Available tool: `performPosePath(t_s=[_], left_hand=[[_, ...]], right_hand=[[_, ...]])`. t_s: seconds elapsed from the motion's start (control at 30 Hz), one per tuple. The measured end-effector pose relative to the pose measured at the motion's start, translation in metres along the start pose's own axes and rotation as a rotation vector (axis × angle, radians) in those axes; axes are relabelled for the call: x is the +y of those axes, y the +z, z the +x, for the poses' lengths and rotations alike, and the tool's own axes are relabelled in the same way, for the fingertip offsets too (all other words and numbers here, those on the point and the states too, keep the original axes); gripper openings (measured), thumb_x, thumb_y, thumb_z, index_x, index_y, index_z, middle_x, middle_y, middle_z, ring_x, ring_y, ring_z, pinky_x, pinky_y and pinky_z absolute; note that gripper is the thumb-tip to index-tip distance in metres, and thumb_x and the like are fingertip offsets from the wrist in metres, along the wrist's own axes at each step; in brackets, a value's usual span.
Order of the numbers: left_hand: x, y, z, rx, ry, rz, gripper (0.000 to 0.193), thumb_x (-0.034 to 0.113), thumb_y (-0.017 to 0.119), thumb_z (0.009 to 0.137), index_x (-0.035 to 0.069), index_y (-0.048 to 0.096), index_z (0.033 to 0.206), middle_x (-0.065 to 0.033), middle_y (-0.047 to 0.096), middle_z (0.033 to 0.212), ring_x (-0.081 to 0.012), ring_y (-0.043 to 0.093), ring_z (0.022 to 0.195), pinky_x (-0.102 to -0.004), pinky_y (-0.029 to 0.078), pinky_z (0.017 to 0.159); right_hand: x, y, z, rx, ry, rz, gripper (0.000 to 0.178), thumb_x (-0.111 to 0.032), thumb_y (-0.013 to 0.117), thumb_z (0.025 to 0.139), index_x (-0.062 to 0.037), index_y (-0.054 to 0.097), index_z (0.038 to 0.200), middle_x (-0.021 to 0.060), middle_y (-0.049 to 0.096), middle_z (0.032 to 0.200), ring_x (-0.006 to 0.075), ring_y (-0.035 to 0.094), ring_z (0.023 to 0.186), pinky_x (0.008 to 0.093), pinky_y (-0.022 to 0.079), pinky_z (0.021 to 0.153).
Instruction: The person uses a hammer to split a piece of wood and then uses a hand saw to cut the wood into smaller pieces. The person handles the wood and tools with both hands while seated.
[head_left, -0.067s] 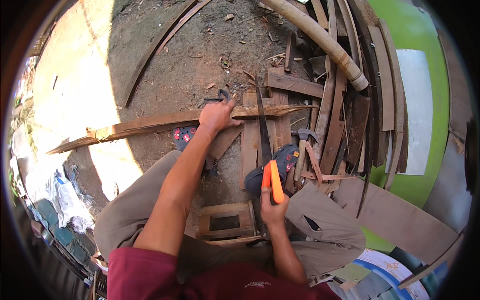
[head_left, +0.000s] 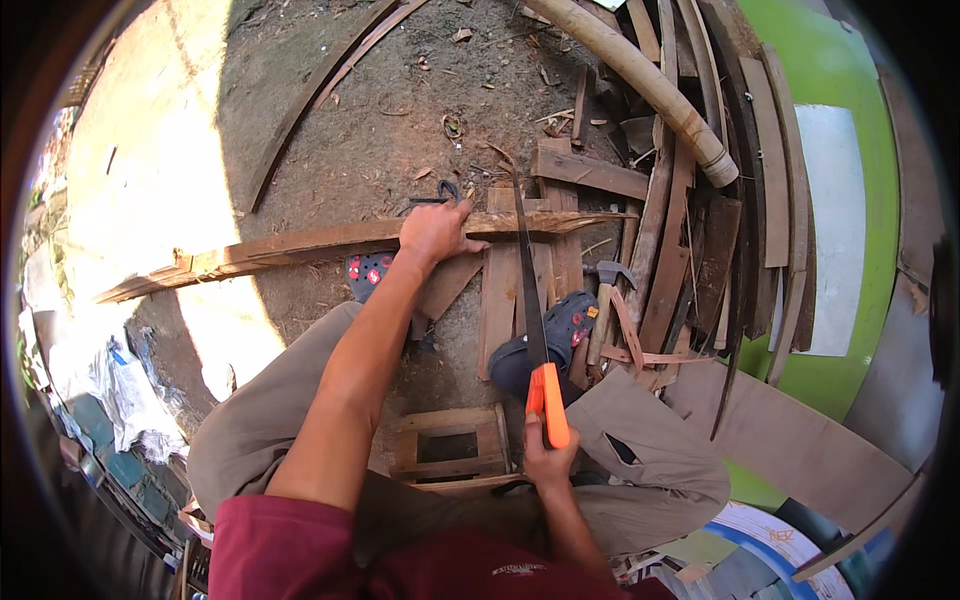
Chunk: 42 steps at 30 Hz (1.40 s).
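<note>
A long wooden beam (head_left: 310, 240) lies crosswise in front of me, its splintered end to the right over some flat boards (head_left: 497, 290). My left hand (head_left: 434, 232) grips it from above, thumb along the near side, just left of the saw. In my right hand (head_left: 549, 455) is the orange handle of a handsaw (head_left: 531, 300). The dark blade crosses the beam near its right end and its tip points away from me. Whether the teeth sit in a cut, I cannot tell.
My right foot in a dark clog (head_left: 570, 322) is beside the blade. A hammer (head_left: 613, 272) lies right of it. Planks (head_left: 665, 250) and a bamboo pole (head_left: 640, 82) are piled on the right. A small wooden frame (head_left: 450, 466) stands between my legs.
My right hand has drawn the handsaw back toward me, so the handle is lower in view. My left hand and the beam hold still.
</note>
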<state>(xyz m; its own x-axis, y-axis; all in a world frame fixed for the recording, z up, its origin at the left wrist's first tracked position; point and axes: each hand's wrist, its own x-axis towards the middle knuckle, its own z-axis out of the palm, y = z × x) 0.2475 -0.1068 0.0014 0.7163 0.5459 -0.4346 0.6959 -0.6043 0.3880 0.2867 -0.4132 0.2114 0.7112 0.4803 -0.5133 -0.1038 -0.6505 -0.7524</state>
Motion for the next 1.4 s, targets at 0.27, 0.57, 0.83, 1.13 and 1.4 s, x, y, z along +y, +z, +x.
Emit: performPosePath(t_s=[0.27, 0.57, 0.83, 1.13, 1.4], left_hand=[[-0.001, 0.001, 0.015, 0.045, 0.036, -0.009, 0.073, 0.071, 0.075, 0.07, 0.009, 0.066, 0.107, -0.0153, 0.074, 0.097, -0.0349, 0.073, 0.091, -0.0461, 0.059, 0.077], [-0.006, 0.007, 0.005, 0.137, 0.031, -0.02, 0.07, 0.069, 0.077, 0.069, 0.009, 0.067, 0.101, -0.0156, 0.074, 0.093, -0.0355, 0.073, 0.086, -0.0468, 0.059, 0.075], [-0.003, -0.013, 0.012, 0.021, 0.022, 0.012, 0.073, 0.073, 0.074, 0.071, 0.009, 0.066, 0.105, -0.0158, 0.074, 0.095, -0.0354, 0.073, 0.088, -0.0458, 0.059, 0.075], [0.006, -0.009, 0.014, -0.022, -0.001, 0.012, 0.071, 0.071, 0.077, 0.069, 0.008, 0.066, 0.1, -0.0159, 0.074, 0.089, -0.0361, 0.073, 0.083, -0.0468, 0.059, 0.075], [-0.002, -0.002, 0.009, 0.07, 0.015, -0.008, 0.075, 0.073, 0.075, 0.068, 0.009, 0.067, 0.106, -0.0175, 0.075, 0.089, -0.0362, 0.074, 0.084, -0.0461, 0.06, 0.075]], right_hand=[[0.018, 0.063, 0.131, 0.036, -0.131, -0.021, 0.019, -0.009, 0.067, 0.091, 0.0039, 0.063, 0.078, 0.0078, 0.06, 0.064, 0.0109, 0.056, 0.062, 0.0319, 0.044, 0.057], [-0.002, -0.015, 0.007, -0.077, -0.052, -0.069, 0.01, -0.002, 0.064, 0.091, 0.0034, 0.066, 0.083, 0.0073, 0.055, 0.06, 0.0108, 0.059, 0.06, 0.0305, 0.048, 0.058], [0.008, 0.024, 0.048, -0.04, -0.143, -0.098, 0.016, -0.004, 0.066, 0.088, 0.0035, 0.061, 0.075, 0.0087, 0.053, 0.058, 0.0119, 0.053, 0.055, 0.034, 0.046, 0.055], [-0.004, 0.072, 0.132, 0.089, -0.209, -0.039, 0.027, -0.011, 0.067, 0.093, 0.0038, 0.057, 0.073, 0.0051, 0.047, 0.056, 0.0102, 0.043, 0.056, 0.033, 0.038, 0.052], [0.017, -0.034, -0.013, -0.077, -0.054, -0.08, 0.012, -0.007, 0.067, 0.09, 0.0054, 0.069, 0.09, 0.0083, 0.059, 0.061, 0.0101, 0.063, 0.064, 0.0324, 0.049, 0.058]])
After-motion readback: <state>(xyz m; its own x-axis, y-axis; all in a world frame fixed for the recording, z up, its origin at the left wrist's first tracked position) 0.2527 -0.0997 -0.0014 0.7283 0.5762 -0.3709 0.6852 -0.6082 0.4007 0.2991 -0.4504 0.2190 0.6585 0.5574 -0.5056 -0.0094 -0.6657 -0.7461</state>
